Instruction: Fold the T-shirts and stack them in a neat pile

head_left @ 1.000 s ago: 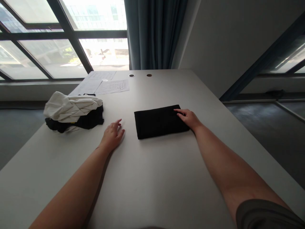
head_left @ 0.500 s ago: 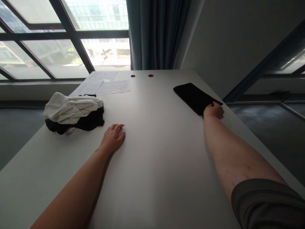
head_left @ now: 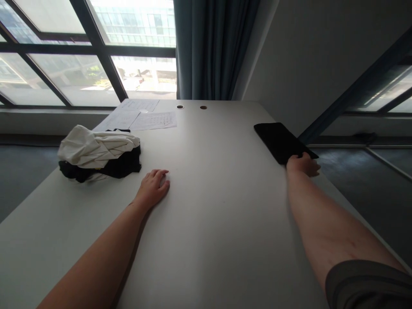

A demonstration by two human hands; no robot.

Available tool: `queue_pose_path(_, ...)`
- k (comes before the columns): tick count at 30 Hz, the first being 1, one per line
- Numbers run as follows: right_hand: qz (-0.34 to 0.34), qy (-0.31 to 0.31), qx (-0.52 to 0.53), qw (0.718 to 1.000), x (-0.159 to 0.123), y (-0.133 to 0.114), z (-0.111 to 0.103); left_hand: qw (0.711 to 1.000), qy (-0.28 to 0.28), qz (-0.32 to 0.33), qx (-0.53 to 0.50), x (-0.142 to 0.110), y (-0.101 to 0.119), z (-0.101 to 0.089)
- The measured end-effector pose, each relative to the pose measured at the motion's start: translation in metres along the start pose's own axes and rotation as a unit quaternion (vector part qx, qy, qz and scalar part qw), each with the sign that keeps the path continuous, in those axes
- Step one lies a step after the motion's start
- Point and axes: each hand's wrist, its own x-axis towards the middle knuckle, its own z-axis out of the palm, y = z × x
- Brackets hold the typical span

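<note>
A folded black cloth [head_left: 278, 138] lies flat at the right edge of the grey table [head_left: 212, 206]. My right hand [head_left: 301, 165] rests on its near corner, fingers curled over the cloth at the table's edge. My left hand [head_left: 153, 187] lies palm down on the bare table left of the middle, fingers together and stretched out, holding nothing. A heap of white and black clothes [head_left: 98, 152] sits just beyond and to the left of my left hand.
Sheets of paper [head_left: 141, 118] lie at the far left of the table by the window. Two round cable holes [head_left: 191, 107] sit at the far edge. A dark curtain [head_left: 212, 47] hangs behind. The floor drops off close on the right.
My right hand has slid the folded black cloth from the middle of the table out to the right edge. My left hand has stayed nearly still and flattened.
</note>
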Motion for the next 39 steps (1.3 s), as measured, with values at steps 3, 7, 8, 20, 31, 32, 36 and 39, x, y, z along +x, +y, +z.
queue_pose_path(3, -0.050, 0.011, -0.004, 0.999, -0.011, 0.004, -0.005, 1.000, 0.000, 0.001, 0.003, -0.001, 0.000, 0.001)
queue_pose_path(7, -0.192, 0.001, -0.028, 0.981, -0.028, 0.012, -0.009, 1.000, 0.007, 0.002, 0.008, -0.001, 0.000, 0.002)
queue_pose_path(8, -0.223, -0.016, -0.041, 0.974, -0.032, 0.015, -0.009, 1.000, 0.009, 0.002, 0.009, -0.001, 0.000, 0.002)
queue_pose_path(20, -0.295, -0.086, -0.101, 0.946, -0.037, 0.029, 0.001, 1.000, 0.016, 0.008, 0.022, -0.002, 0.001, 0.003)
queue_pose_path(31, -0.294, -0.092, -0.089, 0.947, -0.012, 0.007, 0.028, 0.999, 0.016, 0.008, 0.033, -0.003, 0.001, 0.003)
queue_pose_path(32, -0.292, -0.093, -0.088, 0.948, -0.009, 0.003, 0.031, 0.999, 0.014, 0.008, 0.033, -0.003, 0.001, 0.003)
queue_pose_path(36, -0.284, -0.104, -0.086, 0.949, 0.004, -0.012, 0.042, 0.999, 0.004, 0.007, 0.038, -0.001, 0.002, 0.002)
queue_pose_path(39, -0.272, -0.128, -0.089, 0.950, 0.014, -0.024, 0.047, 0.999, -0.002, 0.007, 0.039, 0.000, 0.003, 0.000)
